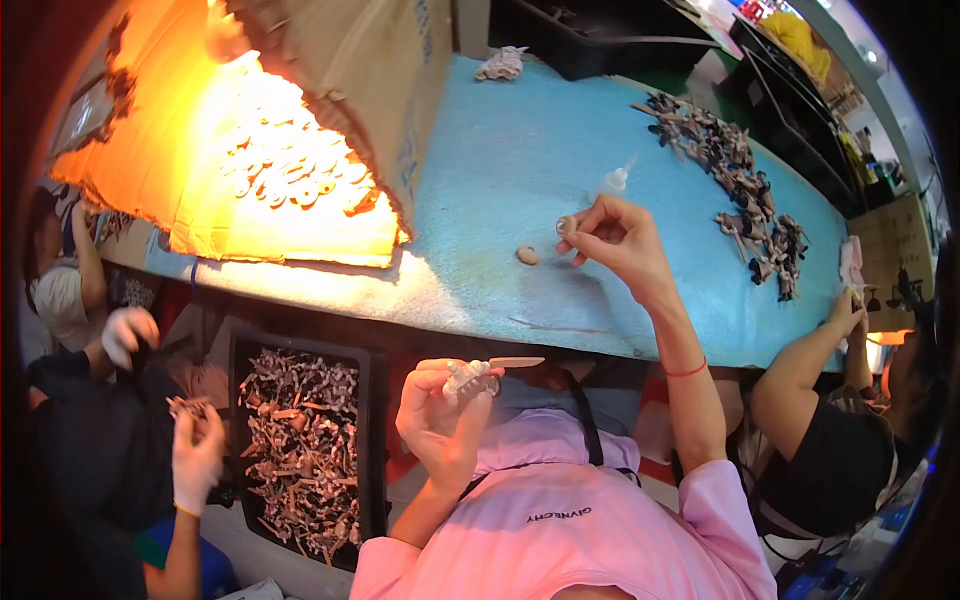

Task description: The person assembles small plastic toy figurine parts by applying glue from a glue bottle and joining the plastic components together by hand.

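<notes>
My left hand (438, 412) is closed around a small pale toy figure (467, 382), held in front of the table's near edge. A flat, beige, blade-shaped part (517, 362) sticks out to the right of the figure. Over the blue tabletop (480, 190), my right hand (625, 245) pinches a small round beige part (566, 226) between thumb and fingertips. A similar small rounded piece (527, 255) lies on the table just left of these fingers. Behind the right hand is a small translucent bottle (614, 182) with a narrow pointed tip.
A brightly lit cardboard box (410, 60) at the left holds many pale parts. A black crate (370, 450) full of figures stands below the table. More figures (745, 185) line the right side. A gloved co-worker's hands (195, 460) are at left; another person (825, 430) sits right.
</notes>
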{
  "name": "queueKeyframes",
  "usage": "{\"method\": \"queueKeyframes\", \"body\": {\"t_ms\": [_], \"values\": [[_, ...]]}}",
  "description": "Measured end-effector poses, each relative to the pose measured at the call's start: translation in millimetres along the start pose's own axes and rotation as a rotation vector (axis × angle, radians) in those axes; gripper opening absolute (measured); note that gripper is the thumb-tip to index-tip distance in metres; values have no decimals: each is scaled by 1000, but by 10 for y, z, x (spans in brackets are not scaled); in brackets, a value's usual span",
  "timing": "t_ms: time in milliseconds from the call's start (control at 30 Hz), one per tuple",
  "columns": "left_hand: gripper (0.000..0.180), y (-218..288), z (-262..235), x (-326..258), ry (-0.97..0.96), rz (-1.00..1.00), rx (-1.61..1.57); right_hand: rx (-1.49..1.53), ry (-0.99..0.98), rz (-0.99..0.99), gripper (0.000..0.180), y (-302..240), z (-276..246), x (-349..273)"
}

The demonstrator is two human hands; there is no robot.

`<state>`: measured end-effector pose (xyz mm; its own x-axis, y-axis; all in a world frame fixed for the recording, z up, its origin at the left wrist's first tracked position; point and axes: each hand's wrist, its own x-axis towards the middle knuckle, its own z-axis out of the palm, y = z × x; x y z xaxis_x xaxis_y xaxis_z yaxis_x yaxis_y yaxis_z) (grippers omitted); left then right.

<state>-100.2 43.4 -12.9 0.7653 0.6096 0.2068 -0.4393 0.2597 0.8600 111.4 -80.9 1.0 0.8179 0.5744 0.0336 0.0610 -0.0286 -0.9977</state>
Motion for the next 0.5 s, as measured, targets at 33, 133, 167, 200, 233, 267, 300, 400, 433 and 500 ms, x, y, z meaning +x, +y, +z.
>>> {"method": "queueKeyframes", "body": {"t_ms": [33,133,167,200,233,267,300,400,433,500], "values": [[27,-16,24,8,-7,-8,4,6,9,5,9,0,-31,-44],[26,-46,127,50,-13,-29,-1,177,5,40,11,-55,-146,-194],[25,-52,164,72,-19,-34,7,229,9,44,11,-95,-172,-244],[25,-61,201,93,-25,-39,14,280,13,48,12,-110,-203,-290],[25,-76,236,113,-35,-49,15,284,26,51,12,-99,-245,-331],[25,-94,270,134,-48,-44,24,311,13,58,16,-88,-290,-368],[26,-112,302,156,-59,-37,33,339,-3,64,20,-73,-324,-399],[27,-137,391,210,-72,-65,56,369,-25,-3,25,-82,-376,-500],[27,-152,415,221,-74,-70,58,378,-18,10,23,-67,-411,-534],[29,-182,456,241,-98,-24,125,518,-39,28,22,-24,-488,-585]]}}
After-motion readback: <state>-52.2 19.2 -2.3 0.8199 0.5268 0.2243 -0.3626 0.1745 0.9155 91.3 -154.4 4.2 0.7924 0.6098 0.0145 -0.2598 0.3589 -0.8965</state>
